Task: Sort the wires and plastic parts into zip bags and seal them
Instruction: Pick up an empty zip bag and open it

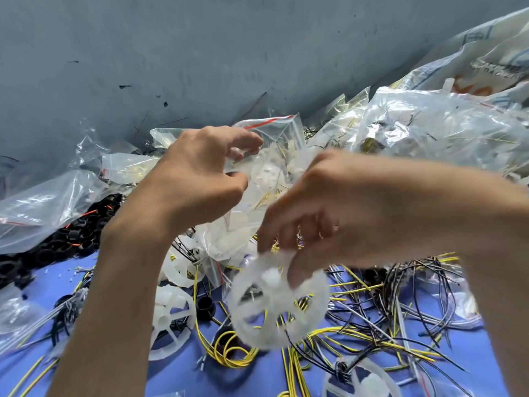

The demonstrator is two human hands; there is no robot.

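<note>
My right hand (329, 216) pinches the rim of a white spoked plastic wheel (274, 308) and holds it above the blue table; hand and wheel are blurred. My left hand (200, 179) grips the mouth of a clear zip bag (269, 167) with a red seal strip, which holds white plastic parts and thin yellow wires. Two more white wheels (171, 319) lie under my left forearm. Loose yellow wires (232, 348) and black wires (406, 293) are spread over the table.
Black plastic rings (71, 236) are heaped at the left under a clear bag (43, 207). Filled clear bags (435, 130) pile up at the back right. A grey wall (200, 53) stands behind. Another white wheel (363, 379) lies at the bottom edge on the blue table (177, 376).
</note>
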